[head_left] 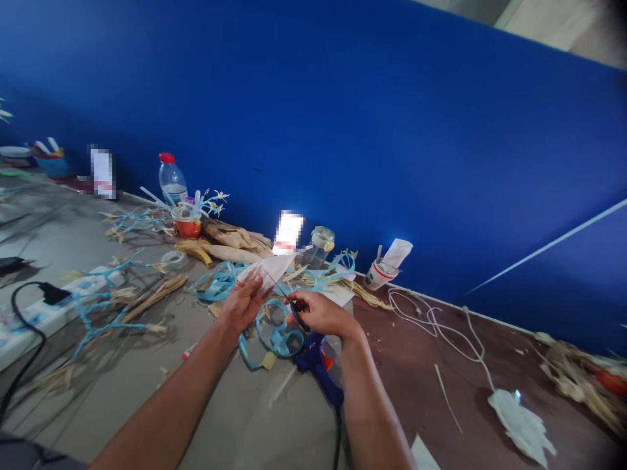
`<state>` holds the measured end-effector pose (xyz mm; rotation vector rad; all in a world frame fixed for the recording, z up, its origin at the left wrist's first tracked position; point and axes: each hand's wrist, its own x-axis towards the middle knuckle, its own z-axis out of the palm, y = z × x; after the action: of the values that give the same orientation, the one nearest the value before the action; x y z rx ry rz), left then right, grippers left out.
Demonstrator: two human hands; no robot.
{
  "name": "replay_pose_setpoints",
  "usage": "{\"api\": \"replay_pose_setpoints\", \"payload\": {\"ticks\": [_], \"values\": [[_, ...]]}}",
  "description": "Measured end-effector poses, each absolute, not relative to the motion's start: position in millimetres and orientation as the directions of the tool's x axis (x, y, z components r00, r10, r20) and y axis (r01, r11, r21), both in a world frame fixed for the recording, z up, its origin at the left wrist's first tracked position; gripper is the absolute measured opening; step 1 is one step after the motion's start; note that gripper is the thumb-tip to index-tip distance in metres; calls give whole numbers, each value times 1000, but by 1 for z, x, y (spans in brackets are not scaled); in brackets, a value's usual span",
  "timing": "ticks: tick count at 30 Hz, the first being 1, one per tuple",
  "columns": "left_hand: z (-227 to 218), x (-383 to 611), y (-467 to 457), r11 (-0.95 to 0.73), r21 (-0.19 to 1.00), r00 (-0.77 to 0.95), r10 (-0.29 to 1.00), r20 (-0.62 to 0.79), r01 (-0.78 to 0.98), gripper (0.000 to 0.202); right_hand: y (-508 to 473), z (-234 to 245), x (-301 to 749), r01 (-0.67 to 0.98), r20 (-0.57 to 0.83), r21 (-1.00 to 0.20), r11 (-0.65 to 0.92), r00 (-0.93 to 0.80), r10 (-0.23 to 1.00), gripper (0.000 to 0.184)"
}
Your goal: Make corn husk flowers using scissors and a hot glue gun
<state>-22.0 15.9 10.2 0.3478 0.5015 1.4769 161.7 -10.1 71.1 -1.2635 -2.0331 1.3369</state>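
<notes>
My left hand (242, 304) is closed on a pale, thin piece of paper or husk (275, 266), with the fingers pinching its lower edge. In my right hand (322, 313) is a pair of dark-handled scissors (296, 314), whose blades point up and left to the pale piece. I cannot tell if the blades touch it. Below my hands lies a coil of light blue ribbon (280, 341). A dark blue glue gun (319, 372) rests on the table just under my right wrist, its cord running toward me.
Blue-wrapped stems (105, 313) and a white power strip (34, 329) lie left. Along the blue partition (343, 117) stand a red-capped bottle (172, 179), an orange cup (188, 226), a lit phone (289, 232), a jar (322, 243) and a paper cup (378, 274). A white cable (441, 329) loops right.
</notes>
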Motion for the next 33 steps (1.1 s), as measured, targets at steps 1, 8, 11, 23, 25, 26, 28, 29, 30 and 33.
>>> {"api": "replay_pose_setpoints", "payload": {"ticks": [1,8,11,23,25,26,28,29,30,33], "values": [[10,-22,16,73,517,21,994,-107,-853,29,-10,71,161,465,-137,-874,138,-510,849,31],[12,-21,15,69,520,24,995,-92,-852,25,-9,68,160,439,-172,-894,86,-516,839,25],[13,-22,15,68,522,23,996,-91,-850,24,-7,66,160,419,-169,-905,78,-520,837,24],[10,-23,17,74,526,11,992,-122,-847,23,-6,66,160,447,-190,-891,72,-513,837,28],[10,-23,17,76,529,13,993,-122,-845,23,-6,68,160,462,-198,-884,74,-513,835,28],[10,-23,17,76,529,13,992,-122,-845,22,-6,68,161,467,-200,-881,76,-513,835,29],[11,-23,17,79,525,17,992,-121,-847,22,-6,68,161,471,-199,-878,84,-518,832,28],[11,-23,17,81,523,19,992,-122,-849,22,-6,67,162,472,-199,-877,89,-526,827,28],[11,-23,17,83,520,21,992,-125,-850,22,-6,67,162,470,-198,-877,96,-536,821,28],[11,-23,17,81,518,14,991,-133,-851,22,-6,65,161,470,-187,-876,114,-547,816,28]]}}
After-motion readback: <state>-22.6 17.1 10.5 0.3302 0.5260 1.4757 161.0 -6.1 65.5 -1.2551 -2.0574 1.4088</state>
